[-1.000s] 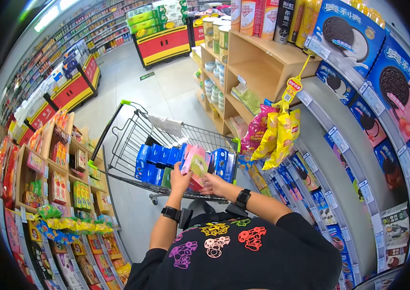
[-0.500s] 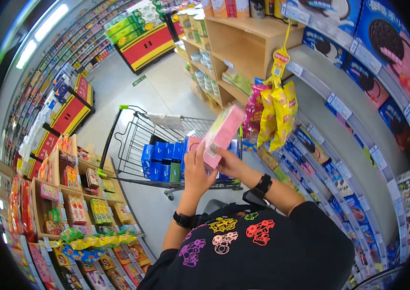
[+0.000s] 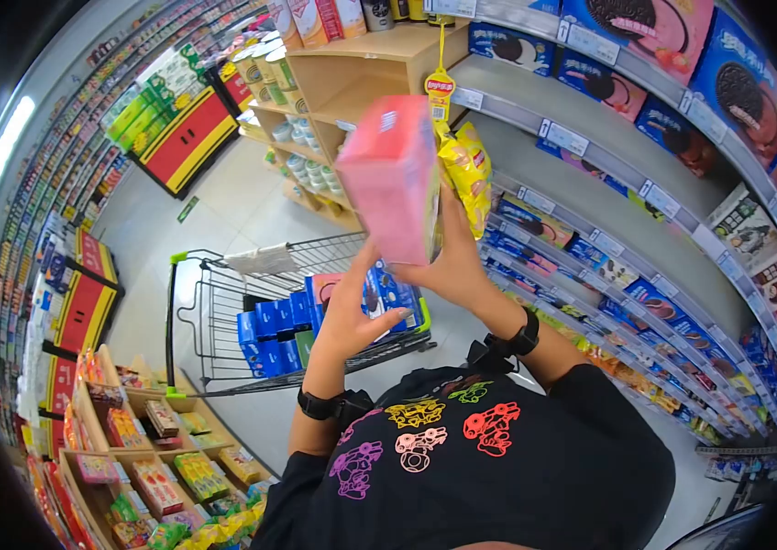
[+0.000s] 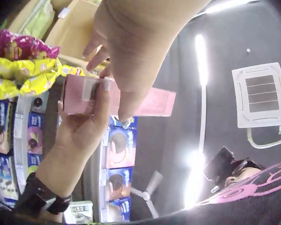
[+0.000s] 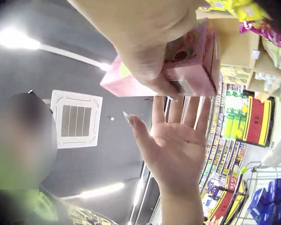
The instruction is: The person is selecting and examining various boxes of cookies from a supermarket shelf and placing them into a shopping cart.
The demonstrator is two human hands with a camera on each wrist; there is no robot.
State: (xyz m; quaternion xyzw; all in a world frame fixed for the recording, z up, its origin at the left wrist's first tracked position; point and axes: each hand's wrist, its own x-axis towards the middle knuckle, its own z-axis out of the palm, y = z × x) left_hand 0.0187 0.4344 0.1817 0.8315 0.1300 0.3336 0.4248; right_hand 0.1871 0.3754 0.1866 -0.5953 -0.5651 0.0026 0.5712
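A pink biscuit box (image 3: 388,183) is held up in front of the shelves, above the cart's near right part. My right hand (image 3: 454,261) grips its lower right side, thumb at the bottom edge; the right wrist view shows a dark round cookie printed on the pink biscuit box (image 5: 196,70). My left hand (image 3: 348,316) is at the box's lower left, thumb spread away. In the right wrist view the left hand's palm (image 5: 178,145) shows with straight fingers, their tips reaching behind the box. Under the hands, the shopping cart (image 3: 194,353) contains several blue boxes (image 3: 269,316).
Shelves of blue biscuit boxes (image 3: 509,48) line the right side. Yellow chip bags (image 3: 471,174) hang from a strip just behind the box. A wooden shelf unit (image 3: 352,78) stands ahead, a wooden snack rack (image 3: 145,431) at the lower left. A cloth (image 3: 257,260) lies over the cart's rim.
The pink box has come up out of the cart and been turned, rising toward the shelves. The left hand's fingers have straightened from their hold. The view has turned toward the right-hand shelves.
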